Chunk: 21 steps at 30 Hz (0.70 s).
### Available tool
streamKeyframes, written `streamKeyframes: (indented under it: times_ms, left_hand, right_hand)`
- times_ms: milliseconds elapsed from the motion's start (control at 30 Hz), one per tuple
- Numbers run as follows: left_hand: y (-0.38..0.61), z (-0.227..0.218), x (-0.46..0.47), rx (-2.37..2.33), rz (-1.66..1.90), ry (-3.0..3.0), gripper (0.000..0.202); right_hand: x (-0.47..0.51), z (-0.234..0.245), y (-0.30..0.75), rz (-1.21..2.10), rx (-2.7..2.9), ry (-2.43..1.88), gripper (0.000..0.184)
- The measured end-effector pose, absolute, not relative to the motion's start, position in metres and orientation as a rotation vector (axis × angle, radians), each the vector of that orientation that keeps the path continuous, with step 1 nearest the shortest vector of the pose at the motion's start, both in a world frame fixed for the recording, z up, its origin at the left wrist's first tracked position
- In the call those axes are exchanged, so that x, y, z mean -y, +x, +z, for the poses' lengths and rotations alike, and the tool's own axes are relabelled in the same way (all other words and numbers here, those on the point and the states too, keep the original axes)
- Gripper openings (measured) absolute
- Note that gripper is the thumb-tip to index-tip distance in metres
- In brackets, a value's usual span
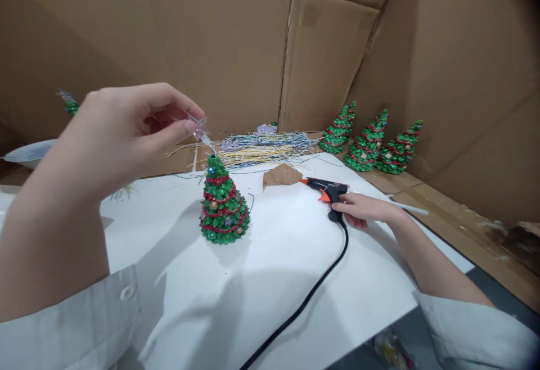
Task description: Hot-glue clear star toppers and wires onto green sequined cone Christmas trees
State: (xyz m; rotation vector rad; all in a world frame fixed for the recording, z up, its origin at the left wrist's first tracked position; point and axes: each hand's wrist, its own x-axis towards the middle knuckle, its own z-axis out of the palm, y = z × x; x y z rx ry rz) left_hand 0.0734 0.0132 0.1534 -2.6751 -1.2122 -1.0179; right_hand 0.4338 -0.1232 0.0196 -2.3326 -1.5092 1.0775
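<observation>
Currently the left hand (120, 134) pinches a clear star (201, 126) between thumb and fingertips, its narrow stem meeting the tip of a small green Christmas tree (223, 207). That tree stands upright on the white table (282, 246), left of centre, wound with red garland and dotted with small ornaments. Over to the right, the right hand (363, 207) has its fingers around the handle of a black glue gun (331, 185) with an orange trigger. The gun lies with its orange nozzle against a scrap of brown cardboard (282, 175), and its black cord (312, 291) runs toward the near edge. Behind the tree lies a heap of thin coloured wires (261, 150); more decorated trees (365, 144) stand at the right, beside the cardboard wall (459, 72).
</observation>
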Motion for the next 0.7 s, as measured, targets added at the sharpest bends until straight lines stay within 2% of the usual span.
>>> streamKeyframes:
  times_ms: [200,300,533,700]
  left_hand:
    - [0.074,0.156,-0.011,1.079,-1.142,-2.805,0.022]
    - [0.074,0.156,-0.010,1.061,-1.164,-2.875,0.020]
    - [0.074,0.155,-0.010,0.981,-1.195,-2.919,0.020]
    - [0.074,0.154,-0.009,0.931,-1.214,-2.891,0.021]
  right_hand:
    - [0.126,0.008,0.444,1.148,1.466,-2.299,0.043]
    - [0.130,0.015,0.443,1.055,1.467,-2.228,0.044]
    - [0.125,0.093,0.383,0.664,1.410,-1.791,0.038]
    - [0.089,0.137,0.319,0.389,1.761,-1.465,0.024]
